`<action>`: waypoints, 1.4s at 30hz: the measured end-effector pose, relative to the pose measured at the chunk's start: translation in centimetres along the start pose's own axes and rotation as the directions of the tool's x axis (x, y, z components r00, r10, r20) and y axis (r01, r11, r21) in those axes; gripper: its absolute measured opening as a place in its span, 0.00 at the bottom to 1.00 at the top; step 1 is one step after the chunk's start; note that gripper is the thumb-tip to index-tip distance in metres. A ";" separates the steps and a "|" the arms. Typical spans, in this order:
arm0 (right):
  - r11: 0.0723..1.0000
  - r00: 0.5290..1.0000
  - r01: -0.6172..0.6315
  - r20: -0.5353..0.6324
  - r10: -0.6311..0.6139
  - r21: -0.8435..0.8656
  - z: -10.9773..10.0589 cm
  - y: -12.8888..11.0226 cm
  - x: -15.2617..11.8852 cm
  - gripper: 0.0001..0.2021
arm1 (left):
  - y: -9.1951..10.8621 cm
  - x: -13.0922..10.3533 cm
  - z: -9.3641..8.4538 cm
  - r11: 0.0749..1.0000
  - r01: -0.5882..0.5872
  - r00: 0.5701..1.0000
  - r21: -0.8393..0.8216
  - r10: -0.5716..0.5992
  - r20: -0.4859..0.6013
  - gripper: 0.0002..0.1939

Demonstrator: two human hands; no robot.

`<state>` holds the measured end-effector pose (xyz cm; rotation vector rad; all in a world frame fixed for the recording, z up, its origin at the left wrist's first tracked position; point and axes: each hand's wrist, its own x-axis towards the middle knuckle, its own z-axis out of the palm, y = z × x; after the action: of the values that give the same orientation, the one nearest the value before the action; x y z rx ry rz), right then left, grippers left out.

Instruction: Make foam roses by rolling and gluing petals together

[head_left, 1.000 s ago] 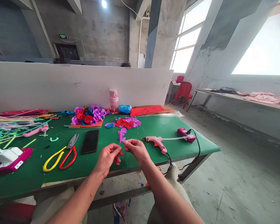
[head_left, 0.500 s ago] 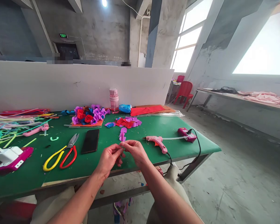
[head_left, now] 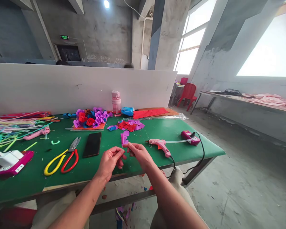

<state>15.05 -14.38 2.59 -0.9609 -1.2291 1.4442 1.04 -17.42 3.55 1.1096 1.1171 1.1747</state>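
Note:
Near the table's front edge, my left hand (head_left: 111, 161) pinches a thin wire-like stem between thumb and fingertips. A purple paper petal (head_left: 124, 143) stands at the top of the stem. My right hand (head_left: 140, 154) pinches the petal's right edge, its other fingers curled under. Just beyond lie more purple petals (head_left: 125, 133); whether they touch the held one I cannot tell. A pile of red and purple petals (head_left: 131, 125) lies farther back. To the right rests a pink glue gun (head_left: 160, 144) with a clear glue stick in its rear.
Scissors (head_left: 64, 157) and a black phone (head_left: 92, 145) lie left on the green table. Behind are finished paper flowers (head_left: 91, 117), a pink bottle (head_left: 116, 103) and red paper (head_left: 150, 113). Power strips (head_left: 191, 138) sit at both sides; a cord hangs over the right edge.
My right hand has shifted slightly right, and the fingertips of both hands have moved apart. The purple petal and a thin stem now show between them.

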 end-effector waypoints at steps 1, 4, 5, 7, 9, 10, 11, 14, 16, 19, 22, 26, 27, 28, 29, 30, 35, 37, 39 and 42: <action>0.999 0.999 -0.005 -0.035 0.006 0.037 -0.1 0.0 0.0 0.21 | 0.1 0.0 -0.1 0.999 0.018 1.000 -0.034 -0.018 0.023 0.16; 0.989 0.993 -0.002 -0.117 0.019 0.147 0.0 0.1 0.0 0.18 | 0.3 -0.1 -0.1 0.991 0.074 0.994 -0.111 -0.065 0.087 0.16; 0.982 0.992 -0.014 -0.120 0.037 0.186 0.1 0.0 0.0 0.18 | 0.3 -0.1 -0.1 0.988 0.085 0.992 -0.127 -0.073 0.100 0.15; 0.963 0.995 -0.062 -0.059 0.080 0.263 0.4 0.0 -0.1 0.19 | 0.3 -0.1 -0.1 0.984 0.097 0.989 -0.149 -0.078 0.125 0.14; 0.943 0.992 -0.120 0.072 0.102 0.310 0.6 0.0 -0.2 0.20 | 0.2 -0.1 0.0 0.982 0.102 0.986 -0.162 -0.077 0.151 0.14; 0.935 0.986 -0.143 0.131 0.105 0.324 0.7 -0.1 -0.2 0.20 | 0.1 -0.1 0.0 0.981 0.103 0.984 -0.166 -0.076 0.161 0.14; 0.929 0.980 -0.159 0.169 0.106 0.336 0.8 -0.1 -0.2 0.21 | 0.0 -0.1 0.0 0.980 0.103 0.983 -0.169 -0.075 0.168 0.13; 0.913 0.973 -0.186 0.194 0.122 0.363 0.8 -0.1 -0.3 0.20 | -0.1 -0.1 0.0 0.980 0.110 0.979 -0.164 -0.079 0.187 0.13; 0.903 0.968 -0.209 0.213 0.136 0.375 0.7 -0.2 -0.3 0.20 | -0.1 -0.2 0.1 0.980 0.117 0.976 -0.158 -0.085 0.200 0.14; 0.888 0.958 -0.231 0.252 0.137 0.398 0.8 -0.4 -0.5 0.17 | 0.1 -0.4 0.2 0.981 0.113 0.975 -0.160 -0.078 0.210 0.14; 0.881 0.958 -0.225 0.259 0.122 0.417 0.9 -0.5 -0.6 0.16 | 0.2 -0.6 0.3 0.981 0.102 0.977 -0.168 -0.067 0.203 0.14; 0.887 0.966 -0.210 0.226 0.124 0.411 1.0 -0.4 -0.7 0.16 | 0.0 -0.8 0.6 0.981 0.103 0.979 -0.164 -0.071 0.189 0.14; 0.888 0.969 -0.205 0.216 0.124 0.410 1.0 -0.4 -0.7 0.16 | 0.0 -0.7 0.6 0.982 0.100 0.980 -0.161 -0.069 0.189 0.14; 0.889 0.971 -0.200 0.207 0.122 0.412 1.0 -0.4 -0.7 0.16 | -0.1 -0.7 0.6 0.982 0.096 0.980 -0.160 -0.065 0.190 0.13; 0.889 0.972 -0.197 0.205 0.120 0.414 1.0 -0.4 -0.6 0.15 | -0.2 -0.6 0.6 0.983 0.093 0.980 -0.160 -0.061 0.192 0.13; 0.888 0.971 -0.196 0.211 0.115 0.415 0.9 -0.4 -0.6 0.15 | -0.2 -0.5 0.5 0.983 0.089 0.980 -0.163 -0.057 0.190 0.13; 0.904 0.943 -0.203 0.323 0.077 0.376 0.1 -0.6 -0.5 0.20 | 0.2 -0.4 0.3 0.983 0.064 0.989 -0.171 -0.039 0.144 0.14; 0.924 0.964 -0.160 0.257 0.070 0.348 -0.3 -0.3 -0.2 0.18 | 0.3 -0.4 0.3 0.990 0.044 0.995 -0.136 -0.032 0.093 0.15; 0.947 0.994 -0.087 0.085 0.064 0.311 -0.5 0.1 0.1 0.15 | 0.2 -0.4 0.3 0.997 0.014 1.000 -0.080 -0.013 0.023 0.15; 0.973 0.997 -0.020 -0.071 0.038 0.230 -0.3 0.4 0.4 0.16 | 0.0 -0.3 0.3 0.999 -0.032 0.999 0.009 0.032 -0.041 0.16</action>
<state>15.17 -13.95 2.11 -0.8697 -0.9725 1.5216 1.28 -17.75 3.59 1.1176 1.1408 1.2237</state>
